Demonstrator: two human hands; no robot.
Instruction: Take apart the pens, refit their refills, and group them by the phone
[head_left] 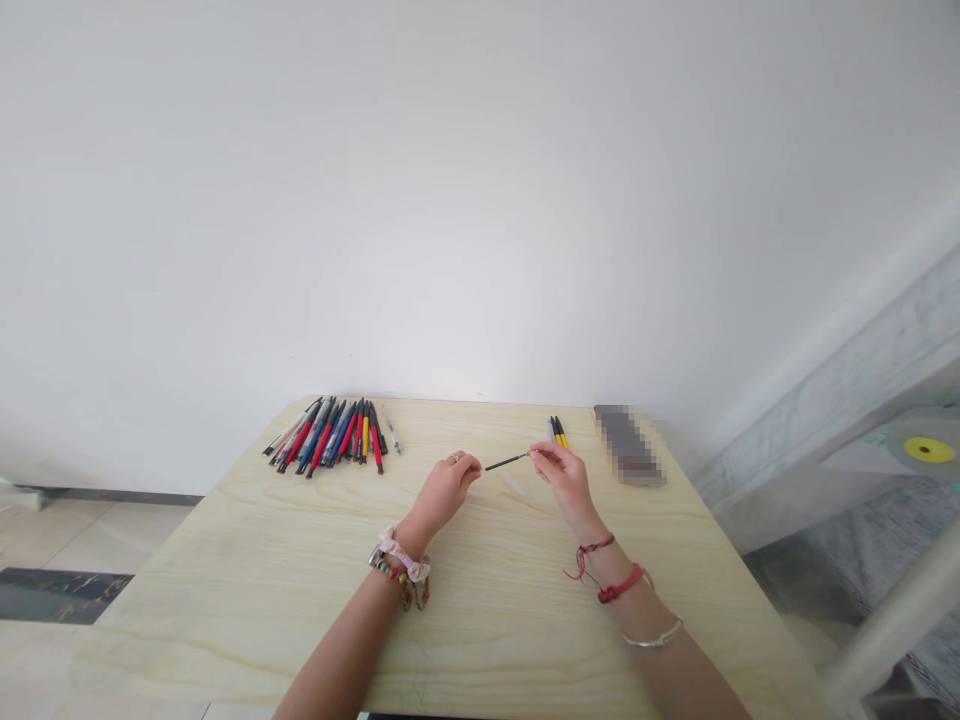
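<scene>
Wall (480,200): plain white. Table (480,610): pale wood-grain, against wall. Pens (326,437): clustered far left, lettering unreadable. Slab (630,445): dark, pixelated, far right. Left hand (446,490): fingertips together. Right hand (566,480): clamped on refill (506,463); refill black, between hands, above table.

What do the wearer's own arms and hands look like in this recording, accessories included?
Both forearms show no sleeves, and neither hand is gloved. The left hand wears a ring; on that wrist are a pale pink scrunchie and multicoloured beads. The right arm, below the right hand, carries two red cord bracelets and a silvery bangle.
</scene>
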